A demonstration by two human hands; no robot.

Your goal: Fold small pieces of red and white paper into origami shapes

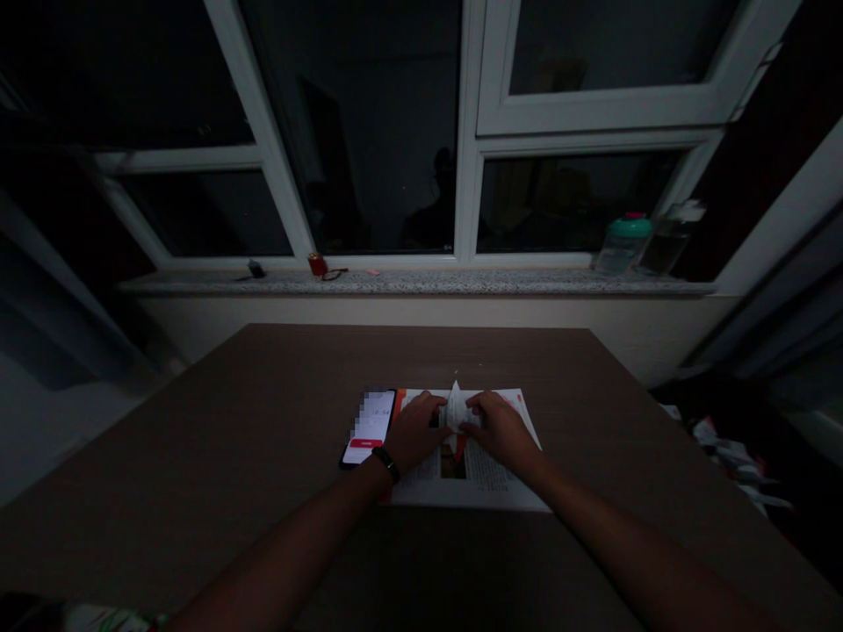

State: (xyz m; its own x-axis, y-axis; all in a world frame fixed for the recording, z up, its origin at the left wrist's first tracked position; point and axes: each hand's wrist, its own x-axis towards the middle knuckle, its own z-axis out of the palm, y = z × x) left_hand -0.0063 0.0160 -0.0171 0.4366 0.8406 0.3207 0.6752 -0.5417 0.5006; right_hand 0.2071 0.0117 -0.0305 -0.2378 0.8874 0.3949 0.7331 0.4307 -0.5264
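Observation:
A small folded paper (456, 405), white with print and a red tip at its lower end, stands between my two hands. My left hand (420, 428), with a dark band on the wrist, pinches its left side. On the right side, my right hand (495, 427) has thumb and fingers closed on the paper. Beneath both hands lies a printed sheet or magazine (507, 491) with an orange left edge and a dark picture. Just left of it rests a phone (371, 421) with a lit screen.
The brown table (263, 412) reaches toward a stone windowsill (421, 282). On the sill stand a teal-lidded bottle (623, 246), a clear bottle (666, 241), a red jar (317, 264) and a small dark bottle (255, 269). Crumpled items (731, 456) lie beyond the table's right edge.

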